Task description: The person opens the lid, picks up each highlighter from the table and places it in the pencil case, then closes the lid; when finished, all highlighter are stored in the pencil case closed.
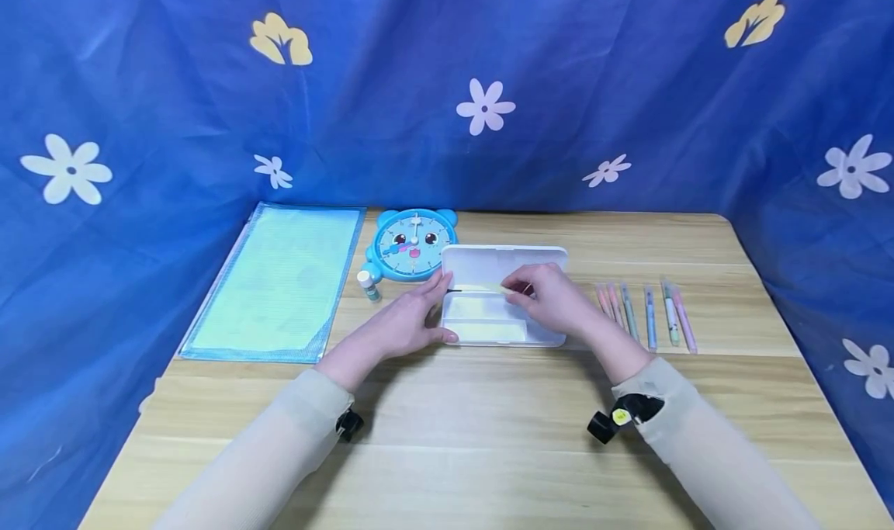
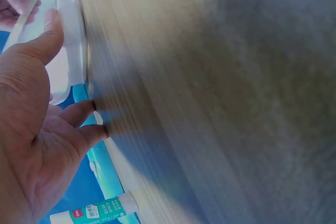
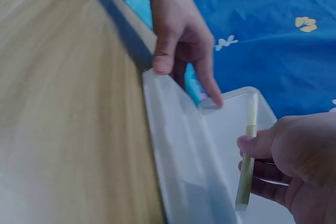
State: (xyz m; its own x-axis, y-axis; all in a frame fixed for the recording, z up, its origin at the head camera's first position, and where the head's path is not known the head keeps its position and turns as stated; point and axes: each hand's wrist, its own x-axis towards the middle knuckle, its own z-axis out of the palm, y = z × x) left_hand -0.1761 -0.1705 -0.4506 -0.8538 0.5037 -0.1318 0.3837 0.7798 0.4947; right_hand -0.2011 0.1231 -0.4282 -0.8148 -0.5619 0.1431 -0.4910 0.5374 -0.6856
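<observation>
An open white pencil case [image 1: 489, 334] lies on the table with its lid raised at the back. Across its left end, my left hand [image 1: 408, 320] holds the case, the thumb at the near corner and a finger by the hinge side. My right hand [image 1: 548, 297] is over the case and pinches a slim yellow pen [image 3: 245, 177] between thumb and fingers. In the left wrist view, the left thumb [image 2: 50, 38] lies along the case wall. What lies under the right hand in the case is hidden.
Several coloured pens [image 1: 649, 316] lie in a row at the right. A blue toy clock [image 1: 415, 262] and a glue stick [image 1: 369, 285] are behind the left hand. A mesh zip pouch [image 1: 272, 282] lies at the left; a blue curtain [image 1: 391, 126] borders the table.
</observation>
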